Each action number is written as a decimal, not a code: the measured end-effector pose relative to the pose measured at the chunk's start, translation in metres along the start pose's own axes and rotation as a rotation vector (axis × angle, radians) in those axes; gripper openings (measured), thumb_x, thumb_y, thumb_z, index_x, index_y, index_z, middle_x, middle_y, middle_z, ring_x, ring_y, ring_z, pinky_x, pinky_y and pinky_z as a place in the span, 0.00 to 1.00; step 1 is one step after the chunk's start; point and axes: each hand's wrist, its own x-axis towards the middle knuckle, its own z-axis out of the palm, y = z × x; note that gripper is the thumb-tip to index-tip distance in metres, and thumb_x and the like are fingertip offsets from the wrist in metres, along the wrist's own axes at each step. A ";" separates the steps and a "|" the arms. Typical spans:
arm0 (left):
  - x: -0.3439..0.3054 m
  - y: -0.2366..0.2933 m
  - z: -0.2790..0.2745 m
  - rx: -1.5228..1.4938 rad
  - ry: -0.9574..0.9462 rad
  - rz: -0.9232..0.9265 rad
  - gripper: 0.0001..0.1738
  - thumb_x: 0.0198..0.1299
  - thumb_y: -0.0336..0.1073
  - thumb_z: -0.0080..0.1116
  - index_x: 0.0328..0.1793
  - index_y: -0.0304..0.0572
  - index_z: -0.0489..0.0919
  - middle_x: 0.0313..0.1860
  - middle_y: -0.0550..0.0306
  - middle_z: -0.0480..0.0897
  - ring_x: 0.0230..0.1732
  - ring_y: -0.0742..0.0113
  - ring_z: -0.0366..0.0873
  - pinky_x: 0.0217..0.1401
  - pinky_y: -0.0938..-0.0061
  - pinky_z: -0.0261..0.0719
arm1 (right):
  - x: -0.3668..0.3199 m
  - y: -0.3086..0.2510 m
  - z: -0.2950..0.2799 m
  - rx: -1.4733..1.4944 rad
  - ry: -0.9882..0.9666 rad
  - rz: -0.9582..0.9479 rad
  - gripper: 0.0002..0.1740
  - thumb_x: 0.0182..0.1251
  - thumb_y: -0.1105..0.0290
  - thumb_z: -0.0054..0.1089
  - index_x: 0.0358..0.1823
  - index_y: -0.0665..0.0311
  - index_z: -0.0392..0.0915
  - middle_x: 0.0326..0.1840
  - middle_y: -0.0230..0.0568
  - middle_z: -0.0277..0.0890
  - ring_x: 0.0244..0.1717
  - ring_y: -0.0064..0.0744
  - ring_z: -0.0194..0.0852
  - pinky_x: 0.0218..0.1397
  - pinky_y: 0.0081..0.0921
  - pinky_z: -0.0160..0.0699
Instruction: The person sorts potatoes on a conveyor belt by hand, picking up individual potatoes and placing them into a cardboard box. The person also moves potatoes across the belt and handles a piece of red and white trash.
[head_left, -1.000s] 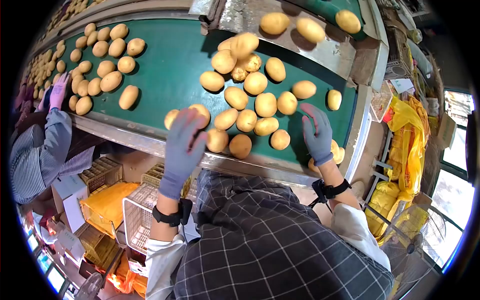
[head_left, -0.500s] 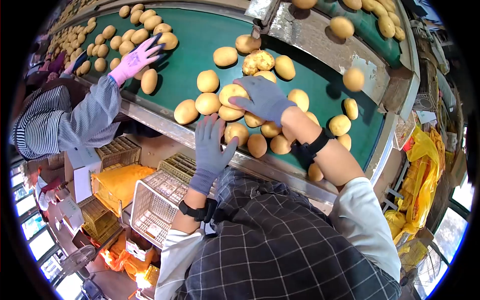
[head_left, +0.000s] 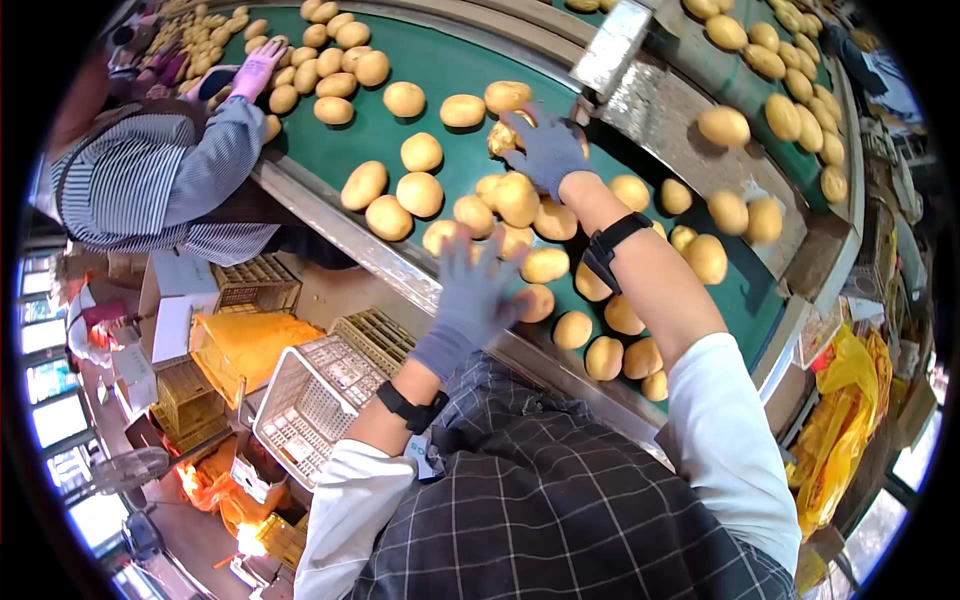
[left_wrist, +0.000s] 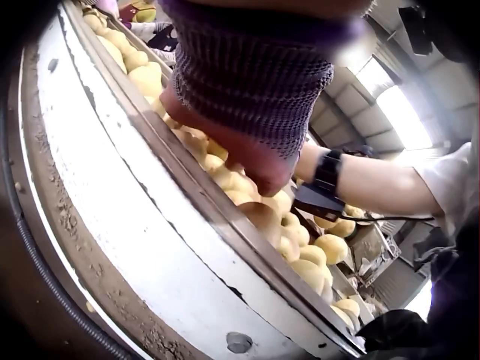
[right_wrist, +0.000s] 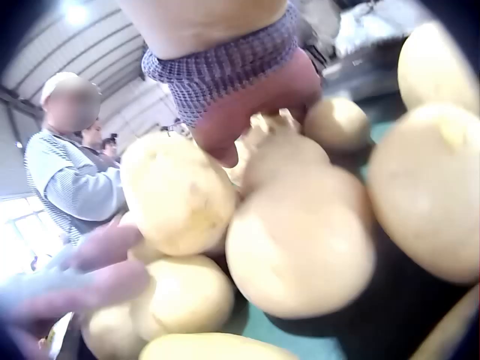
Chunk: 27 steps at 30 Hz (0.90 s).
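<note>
From the head camera, the right hand [head_left: 545, 150] reaches to the upper middle of the frame. Its gloved fingers [head_left: 518, 120] are curled over a lumpy potato [head_left: 500, 138], which lies on the green belt [head_left: 450, 65] among smooth potatoes [head_left: 420, 194]. The left hand [head_left: 475, 290] hangs at the centre of the frame above the near row. It is blurred, but its fingers are spread and fairly straight, with nothing in them. A white crate [head_left: 310, 410] stands at the lower left, below the belt. A person in a striped shirt [head_left: 150, 190] works at the upper left.

From the left wrist, the heel of the left hand [left_wrist: 255, 90] fills the top of the frame, over the belt's metal rim [left_wrist: 150, 225]. The fingers do not show here. The strapped right forearm [left_wrist: 345, 180] crosses at the right, above the potatoes [left_wrist: 262, 217].

From the right wrist, the right hand [right_wrist: 232, 90] presses down at the top centre. The lumpy potato [right_wrist: 264, 126] sits partly under the palm, hemmed in by bigger ones [right_wrist: 300, 240]. How far the fingers wrap it is hard to tell from this view.

My reading is that the step is picking the odd potato out of the run. The next move calls for a firm hold and a straight lift clear of its neighbours, so that none of them roll.
</note>
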 end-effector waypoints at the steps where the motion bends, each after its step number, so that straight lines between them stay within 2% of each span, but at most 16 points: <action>1: -0.002 0.006 -0.002 -0.085 -0.040 0.039 0.41 0.62 0.52 0.69 0.80 0.57 0.70 0.82 0.33 0.59 0.79 0.25 0.56 0.79 0.26 0.47 | 0.007 -0.008 -0.003 -0.043 -0.062 0.010 0.31 0.65 0.53 0.64 0.70 0.43 0.72 0.65 0.42 0.72 0.61 0.52 0.77 0.58 0.54 0.77; 2: -0.005 0.012 -0.006 -0.094 -0.145 -0.014 0.39 0.62 0.52 0.69 0.79 0.55 0.71 0.82 0.34 0.60 0.80 0.28 0.56 0.80 0.29 0.49 | 0.012 -0.014 -0.008 -0.085 -0.124 0.019 0.33 0.64 0.53 0.65 0.71 0.43 0.71 0.64 0.43 0.72 0.60 0.52 0.78 0.57 0.53 0.77; 3: -0.010 0.017 -0.008 -0.140 -0.149 0.029 0.38 0.61 0.53 0.69 0.77 0.54 0.73 0.81 0.34 0.61 0.80 0.29 0.57 0.81 0.32 0.50 | 0.018 -0.021 -0.016 -0.130 -0.184 0.030 0.34 0.63 0.53 0.66 0.72 0.43 0.70 0.64 0.44 0.72 0.59 0.53 0.78 0.57 0.53 0.77; 4: -0.016 0.022 -0.009 -0.185 -0.153 0.076 0.36 0.61 0.53 0.69 0.74 0.53 0.75 0.80 0.35 0.62 0.80 0.30 0.57 0.82 0.34 0.51 | 0.023 -0.025 -0.021 -0.139 -0.341 0.043 0.39 0.62 0.50 0.65 0.76 0.40 0.65 0.65 0.48 0.72 0.64 0.51 0.76 0.60 0.49 0.77; 7: -0.025 0.026 -0.012 -0.265 -0.107 0.129 0.33 0.60 0.52 0.71 0.69 0.50 0.79 0.76 0.37 0.68 0.77 0.35 0.64 0.81 0.42 0.60 | 0.014 -0.037 -0.036 -0.103 -0.410 0.035 0.39 0.60 0.52 0.66 0.76 0.41 0.66 0.63 0.48 0.73 0.61 0.50 0.78 0.57 0.47 0.78; 11: -0.021 0.005 -0.020 -0.604 -0.109 0.027 0.30 0.59 0.46 0.73 0.67 0.46 0.81 0.69 0.42 0.76 0.70 0.41 0.75 0.74 0.51 0.72 | -0.020 -0.027 -0.017 -0.088 -0.189 -0.130 0.39 0.55 0.55 0.70 0.72 0.42 0.70 0.57 0.43 0.76 0.52 0.46 0.81 0.52 0.48 0.77; 12: -0.018 0.004 -0.029 -0.605 -0.016 -0.002 0.26 0.60 0.39 0.72 0.65 0.45 0.82 0.63 0.45 0.81 0.64 0.43 0.80 0.67 0.56 0.80 | -0.020 -0.040 -0.040 -0.054 -0.349 -0.062 0.38 0.56 0.54 0.70 0.71 0.44 0.72 0.59 0.43 0.78 0.55 0.48 0.82 0.55 0.47 0.79; 15: -0.019 -0.007 -0.044 -0.619 0.110 0.007 0.24 0.62 0.36 0.71 0.64 0.41 0.82 0.62 0.44 0.81 0.61 0.46 0.82 0.64 0.58 0.82 | -0.031 -0.037 -0.072 0.228 -0.600 0.172 0.40 0.55 0.52 0.73 0.72 0.43 0.73 0.68 0.43 0.77 0.63 0.48 0.80 0.61 0.42 0.79; 16: -0.023 -0.007 -0.050 -0.713 0.076 -0.110 0.23 0.62 0.36 0.71 0.63 0.40 0.82 0.62 0.45 0.81 0.60 0.48 0.82 0.63 0.60 0.82 | -0.038 -0.035 -0.082 0.285 -0.626 0.156 0.38 0.59 0.51 0.72 0.71 0.50 0.75 0.69 0.42 0.78 0.64 0.44 0.80 0.65 0.37 0.78; 18: -0.031 -0.007 -0.060 -0.898 0.007 -0.344 0.23 0.63 0.36 0.71 0.63 0.38 0.82 0.61 0.48 0.82 0.59 0.53 0.83 0.61 0.62 0.83 | -0.054 -0.026 -0.093 0.851 -0.686 0.183 0.35 0.66 0.50 0.68 0.72 0.58 0.74 0.64 0.39 0.79 0.61 0.37 0.80 0.62 0.33 0.79; 19: -0.035 -0.007 -0.060 -0.958 0.033 -0.384 0.21 0.65 0.37 0.70 0.62 0.36 0.83 0.61 0.49 0.82 0.60 0.56 0.82 0.63 0.63 0.83 | -0.063 -0.027 -0.102 1.139 -0.700 0.202 0.35 0.69 0.50 0.65 0.72 0.61 0.73 0.62 0.38 0.80 0.59 0.33 0.80 0.60 0.32 0.79; 20: -0.038 -0.007 -0.060 -1.018 0.057 -0.423 0.20 0.67 0.38 0.68 0.61 0.35 0.83 0.60 0.50 0.82 0.62 0.58 0.82 0.64 0.64 0.82 | -0.071 -0.030 -0.112 1.209 -0.717 0.348 0.32 0.76 0.53 0.59 0.73 0.67 0.72 0.62 0.33 0.78 0.60 0.24 0.75 0.60 0.27 0.78; 21: -0.037 -0.006 -0.059 -1.075 0.085 -0.458 0.20 0.69 0.39 0.67 0.61 0.34 0.83 0.60 0.52 0.82 0.63 0.60 0.81 0.65 0.65 0.81 | -0.075 -0.045 -0.135 1.451 -0.788 0.714 0.29 0.77 0.56 0.56 0.70 0.69 0.74 0.62 0.35 0.80 0.57 0.26 0.79 0.58 0.27 0.80; 23: -0.029 -0.001 -0.066 -1.157 0.044 -0.513 0.22 0.74 0.42 0.60 0.66 0.35 0.80 0.63 0.53 0.81 0.65 0.63 0.79 0.68 0.65 0.79 | -0.091 -0.049 -0.134 1.805 -0.791 0.777 0.28 0.79 0.54 0.50 0.64 0.71 0.77 0.56 0.40 0.84 0.50 0.30 0.83 0.54 0.29 0.82; 24: -0.026 0.002 -0.072 -1.192 0.025 -0.547 0.23 0.76 0.44 0.57 0.68 0.35 0.78 0.64 0.54 0.80 0.66 0.64 0.78 0.69 0.65 0.78 | -0.097 -0.050 -0.135 1.803 -0.795 0.710 0.28 0.81 0.52 0.45 0.59 0.72 0.79 0.50 0.43 0.86 0.46 0.33 0.84 0.52 0.29 0.82; 27: -0.010 0.023 -0.077 -1.966 0.050 -0.761 0.27 0.80 0.44 0.48 0.76 0.33 0.69 0.69 0.52 0.79 0.68 0.62 0.78 0.72 0.64 0.75 | -0.106 -0.068 -0.148 1.798 -0.791 0.639 0.31 0.84 0.50 0.36 0.51 0.72 0.82 0.42 0.46 0.87 0.42 0.37 0.85 0.51 0.30 0.82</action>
